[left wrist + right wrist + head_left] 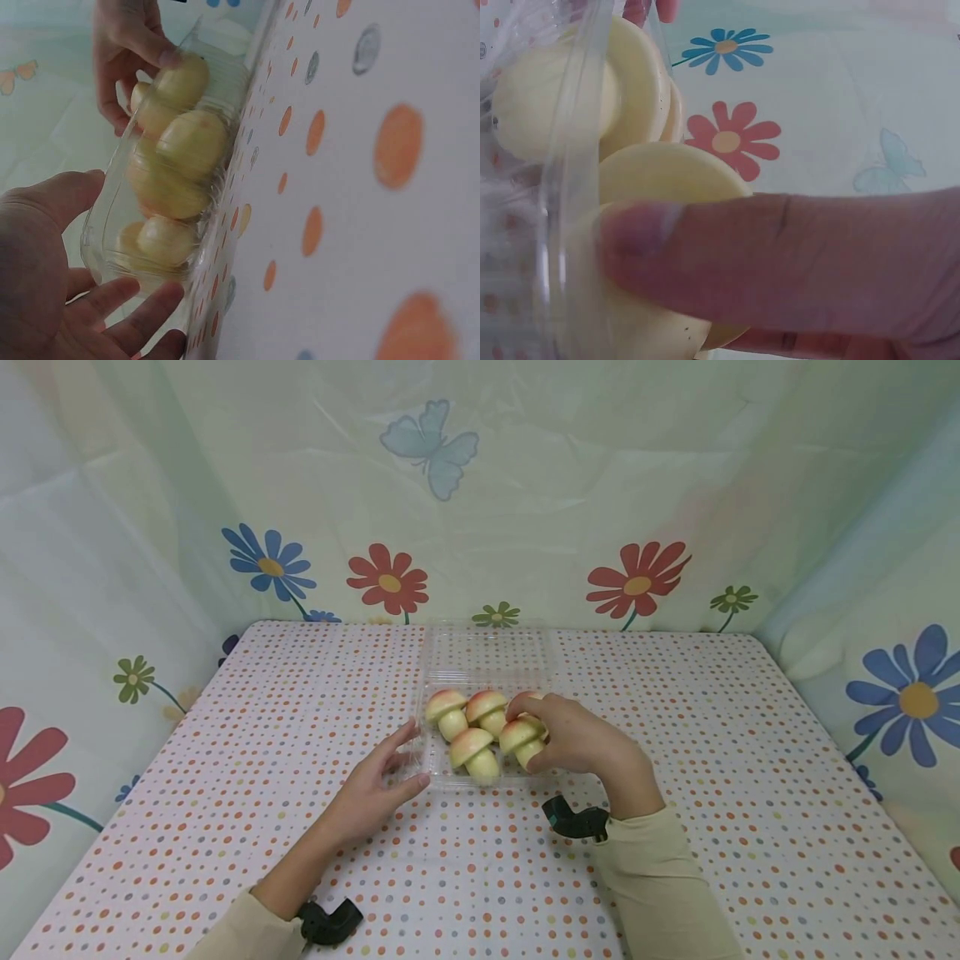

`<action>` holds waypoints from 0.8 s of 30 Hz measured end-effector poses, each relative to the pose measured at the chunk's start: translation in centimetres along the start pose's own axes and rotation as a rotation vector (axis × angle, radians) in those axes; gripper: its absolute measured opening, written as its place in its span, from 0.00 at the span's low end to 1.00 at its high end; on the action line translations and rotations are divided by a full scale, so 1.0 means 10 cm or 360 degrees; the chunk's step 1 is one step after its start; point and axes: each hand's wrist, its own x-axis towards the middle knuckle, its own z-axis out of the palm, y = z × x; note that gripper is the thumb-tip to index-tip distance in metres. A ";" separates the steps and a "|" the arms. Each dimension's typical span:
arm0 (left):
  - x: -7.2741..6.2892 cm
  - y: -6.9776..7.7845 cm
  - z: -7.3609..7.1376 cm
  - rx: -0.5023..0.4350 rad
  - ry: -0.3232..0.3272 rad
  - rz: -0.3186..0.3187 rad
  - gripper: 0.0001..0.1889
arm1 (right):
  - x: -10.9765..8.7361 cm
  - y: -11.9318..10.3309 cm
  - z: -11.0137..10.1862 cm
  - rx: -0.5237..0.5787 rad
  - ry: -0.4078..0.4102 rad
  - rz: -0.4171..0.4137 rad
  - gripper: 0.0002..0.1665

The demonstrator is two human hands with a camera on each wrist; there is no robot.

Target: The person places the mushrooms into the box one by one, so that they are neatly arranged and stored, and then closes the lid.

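A clear plastic clamshell box (pixel 422 752) lies on the table with its lid (pixel 487 652) folded back, away from me. Several mushrooms (pixel 471 750) with pale yellow stems and red-tinged caps fill it in two rows. My right hand (pixel 592 745) reaches over the box's right end and pinches the front-right mushroom (pixel 519 739), which sits in the box. Its thumb presses on the pale mushroom (pixel 641 315) in the right wrist view. At the box's left end is my left hand (pixel 369 795), thumb and fingers spread around the corner; whether they touch the plastic, I cannot tell.
The table has a dotted cloth (pixel 300 693). A curtain (pixel 525 485) printed with flowers and a butterfly hangs behind and at both sides. A black wrist device (pixel 576 818) sits by the right sleeve, another black device (pixel 330 922) by the left.
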 end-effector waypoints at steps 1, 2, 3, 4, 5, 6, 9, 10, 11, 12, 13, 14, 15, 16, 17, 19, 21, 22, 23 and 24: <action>0.00 0.00 0.00 0.0001 0.0000 0.0001 0.44 | 0.00 -0.01 0.00 -0.0009 -0.0001 0.0006 0.34; 0.00 0.00 0.00 0.0000 0.0000 0.0000 0.44 | 0.00 -0.01 0.01 -0.0013 -0.0004 0.0016 0.34; 0.00 0.00 0.00 -0.0001 0.0001 -0.0001 0.43 | 0.00 -0.02 0.01 -0.0017 -0.0006 0.0028 0.34; 0.00 0.00 0.00 -0.0001 0.0000 0.0000 0.43 | 0.00 -0.02 0.01 -0.0021 -0.0007 0.0039 0.34; 0.00 0.00 0.00 -0.0001 0.0000 -0.0001 0.43 | 0.00 -0.02 0.02 -0.0023 -0.0009 0.0051 0.35; 0.00 0.00 0.00 -0.0001 0.0000 -0.0001 0.43 | 0.00 -0.03 0.02 -0.0023 -0.0010 0.0065 0.35; 0.00 0.00 0.00 -0.0007 -0.0002 -0.0001 0.43 | 0.01 -0.05 0.03 -0.0027 -0.0009 0.0101 0.35; 0.00 0.00 0.00 -0.0006 -0.0002 -0.0001 0.43 | 0.01 -0.05 0.03 -0.0032 -0.0011 0.0106 0.35; 0.00 0.00 0.00 -0.0006 -0.0001 -0.0002 0.43 | 0.01 -0.06 0.03 -0.0037 -0.0010 0.0108 0.35; 0.00 0.00 0.00 -0.0007 -0.0001 -0.0003 0.43 | 0.01 -0.07 0.04 -0.0043 -0.0008 0.0113 0.36; 0.01 0.00 0.00 -0.0010 -0.0002 -0.0002 0.43 | 0.02 -0.07 0.05 -0.0052 -0.0008 0.0114 0.36; 0.01 0.00 0.00 -0.0010 -0.0003 -0.0002 0.43 | 0.02 -0.08 0.05 -0.0060 -0.0009 0.0110 0.36; 0.01 0.00 0.00 -0.0010 -0.0004 -0.0002 0.43 | 0.02 -0.09 0.05 -0.0069 -0.0009 0.0104 0.36; 0.01 0.00 0.00 -0.0010 -0.0005 0.0000 0.43 | 0.02 -0.09 0.05 -0.0079 -0.0007 0.0107 0.36; 0.01 0.00 0.00 -0.0013 -0.0006 0.0001 0.43 | 0.03 -0.09 0.06 -0.0086 -0.0007 0.0111 0.36; 0.01 0.00 0.00 -0.0012 -0.0009 0.0002 0.44 | 0.03 -0.09 0.07 -0.0094 -0.0007 0.0103 0.36; 0.01 0.00 0.00 -0.0007 -0.0008 -0.0005 0.44 | 0.04 -0.08 0.07 -0.0104 -0.0008 0.0088 0.36; 0.01 0.00 0.00 -0.0007 -0.0007 -0.0007 0.44 | 0.04 -0.08 0.07 -0.0106 -0.0010 0.0087 0.36; 0.00 0.00 0.00 -0.0004 -0.0006 -0.0009 0.44 | 0.04 -0.08 0.08 -0.0110 -0.0011 0.0086 0.36; 0.00 0.00 0.00 -0.0001 -0.0005 -0.0011 0.44 | 0.04 -0.08 0.08 -0.0114 -0.0009 0.0084 0.36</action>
